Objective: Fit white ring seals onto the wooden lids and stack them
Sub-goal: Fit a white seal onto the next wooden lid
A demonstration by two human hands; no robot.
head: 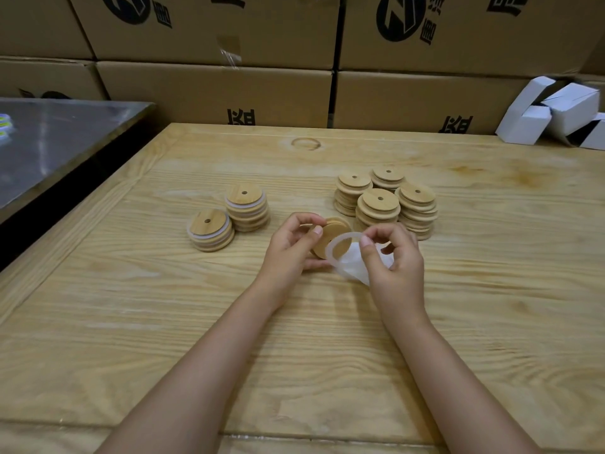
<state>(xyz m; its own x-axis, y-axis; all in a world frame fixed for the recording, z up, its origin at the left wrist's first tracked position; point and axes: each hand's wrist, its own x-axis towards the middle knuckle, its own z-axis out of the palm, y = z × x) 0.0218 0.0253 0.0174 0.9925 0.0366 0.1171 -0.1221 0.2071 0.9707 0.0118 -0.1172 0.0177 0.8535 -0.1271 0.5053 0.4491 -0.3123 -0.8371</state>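
My left hand [289, 245] grips a round wooden lid [332, 235], tilted on edge above the table. My right hand [394, 257] pinches a white ring seal [340, 239] against the lid's face, with more white seals [355, 268] bunched under that hand. Two stacks of lids with white seals fitted [229, 219] stand to the left. Several stacks of bare wooden lids [388, 199] stand behind my hands to the right.
The wooden table [294, 339] spreads under both arms. A steel table [59, 139] stands at the far left. Cardboard cartons [278, 86] wall the back. Small white boxes [556, 113] lie at the back right corner.
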